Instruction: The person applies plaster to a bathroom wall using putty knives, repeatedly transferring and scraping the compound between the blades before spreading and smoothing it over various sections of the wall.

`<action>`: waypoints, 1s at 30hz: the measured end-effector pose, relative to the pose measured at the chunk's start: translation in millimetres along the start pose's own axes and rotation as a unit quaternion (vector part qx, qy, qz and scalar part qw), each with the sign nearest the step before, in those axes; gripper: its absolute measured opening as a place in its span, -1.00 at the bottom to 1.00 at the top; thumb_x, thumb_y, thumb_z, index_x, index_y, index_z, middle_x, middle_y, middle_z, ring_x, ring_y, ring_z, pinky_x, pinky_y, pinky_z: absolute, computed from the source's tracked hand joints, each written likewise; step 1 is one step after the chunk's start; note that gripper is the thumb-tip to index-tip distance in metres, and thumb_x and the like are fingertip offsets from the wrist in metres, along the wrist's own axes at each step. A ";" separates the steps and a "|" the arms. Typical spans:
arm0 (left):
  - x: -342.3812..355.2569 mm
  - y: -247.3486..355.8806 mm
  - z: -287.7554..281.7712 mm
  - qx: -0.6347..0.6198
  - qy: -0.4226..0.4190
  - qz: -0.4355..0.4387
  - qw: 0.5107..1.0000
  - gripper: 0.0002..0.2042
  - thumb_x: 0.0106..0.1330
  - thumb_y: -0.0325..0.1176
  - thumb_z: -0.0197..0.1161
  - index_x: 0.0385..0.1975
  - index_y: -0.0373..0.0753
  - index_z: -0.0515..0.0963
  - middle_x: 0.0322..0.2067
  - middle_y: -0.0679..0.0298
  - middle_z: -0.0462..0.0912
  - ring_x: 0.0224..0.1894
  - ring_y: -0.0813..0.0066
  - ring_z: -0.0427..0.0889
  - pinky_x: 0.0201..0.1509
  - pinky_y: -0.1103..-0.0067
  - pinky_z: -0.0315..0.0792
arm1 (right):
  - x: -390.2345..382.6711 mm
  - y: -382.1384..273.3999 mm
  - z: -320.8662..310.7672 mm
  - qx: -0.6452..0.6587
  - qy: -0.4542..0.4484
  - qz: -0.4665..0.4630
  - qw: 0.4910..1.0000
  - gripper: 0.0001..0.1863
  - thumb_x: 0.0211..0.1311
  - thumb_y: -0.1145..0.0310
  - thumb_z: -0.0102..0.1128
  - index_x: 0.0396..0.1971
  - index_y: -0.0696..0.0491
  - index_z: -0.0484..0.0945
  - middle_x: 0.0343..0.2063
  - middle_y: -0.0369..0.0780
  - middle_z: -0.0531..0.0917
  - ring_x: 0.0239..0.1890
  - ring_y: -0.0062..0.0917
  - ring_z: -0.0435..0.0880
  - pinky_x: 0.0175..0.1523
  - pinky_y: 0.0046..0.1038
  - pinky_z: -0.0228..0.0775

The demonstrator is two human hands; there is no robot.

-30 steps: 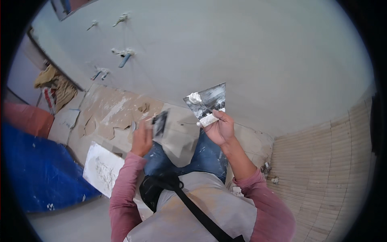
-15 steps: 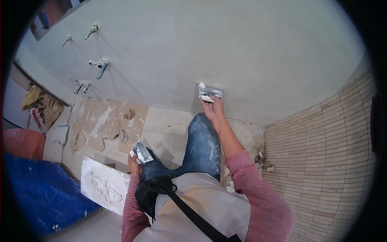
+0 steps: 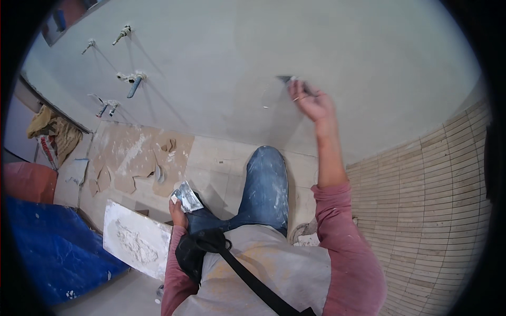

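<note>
My right hand (image 3: 314,104) is raised against the grey plastered wall (image 3: 211,68), gripping a putty knife (image 3: 287,79) whose dark blade edge meets the surface; the hand is a little blurred. Just below the blade, a small white fleck of filler (image 3: 265,107) sticks to the wall. Low by my left thigh, my left hand (image 3: 178,212) holds a second putty knife (image 3: 188,197), its broad metal blade smeared with white. To the left of that hand lies a white board (image 3: 113,226) bearing a rough heap of white filler (image 3: 138,243).
Several pipe stubs (image 3: 135,86) stick out of the wall at the left. Torn brown cardboard (image 3: 126,158) covers part of the tiled floor. A blue sheet (image 3: 58,247), an orange-red object (image 3: 30,181) and crumpled sacks (image 3: 60,137) lie at far left. Narrow tiles (image 3: 416,210) line the right wall.
My right hand has moved up and to the right along the wall with its putty knife, turning the blade edge-on. A white fleck now shows on the wall. My left hand stays nearly still.
</note>
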State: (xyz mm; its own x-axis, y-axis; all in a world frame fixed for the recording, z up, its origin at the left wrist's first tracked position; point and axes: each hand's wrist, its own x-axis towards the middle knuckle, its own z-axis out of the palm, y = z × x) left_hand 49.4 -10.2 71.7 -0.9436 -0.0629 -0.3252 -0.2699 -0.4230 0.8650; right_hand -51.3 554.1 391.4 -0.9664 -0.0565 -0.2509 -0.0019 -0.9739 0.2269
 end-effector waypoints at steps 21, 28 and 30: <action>3.1 -8.8 -9.0 -0.011 0.005 0.019 1.000 -0.69 0.42 -0.52 0.02 0.14 -0.32 0.42 -0.03 0.19 0.64 -0.04 0.40 0.64 0.09 0.48 0.50 | 46.4 71.7 -131.5 -0.286 0.108 -0.171 0.937 -0.64 0.37 0.54 -0.15 0.15 0.23 0.31 0.14 0.02 0.43 0.20 -0.14 0.48 0.30 -0.05 0.49; -1.0 -1.5 -2.1 -0.009 0.009 0.013 1.000 -0.70 0.43 -0.52 0.02 0.12 -0.32 0.43 -0.05 0.21 0.63 -0.07 0.41 0.64 0.07 0.49 0.51 | 33.9 60.6 -55.2 -0.156 0.059 -0.142 0.976 -0.67 0.35 0.55 -0.14 0.06 0.34 0.34 0.04 0.05 0.50 0.08 -0.13 0.55 0.13 -0.16 0.59; -2.1 -1.5 -1.2 -0.005 0.011 0.017 1.000 -0.71 0.43 -0.50 0.02 0.12 -0.31 0.43 -0.06 0.23 0.63 -0.08 0.43 0.64 0.05 0.49 0.51 | 16.4 35.1 -21.8 -0.091 0.001 -0.094 0.991 -0.65 0.35 0.55 -0.15 0.08 0.39 0.33 0.02 0.09 0.51 0.06 -0.09 0.55 0.09 -0.18 0.61</action>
State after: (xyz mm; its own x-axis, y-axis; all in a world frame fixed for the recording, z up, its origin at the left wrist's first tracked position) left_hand 52.0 -10.5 70.6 -0.9475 -0.0967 -0.3049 -0.2364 -0.4301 0.8713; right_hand -61.7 514.2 374.8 -0.9525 0.1297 -0.2755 -0.1359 -0.9907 0.0032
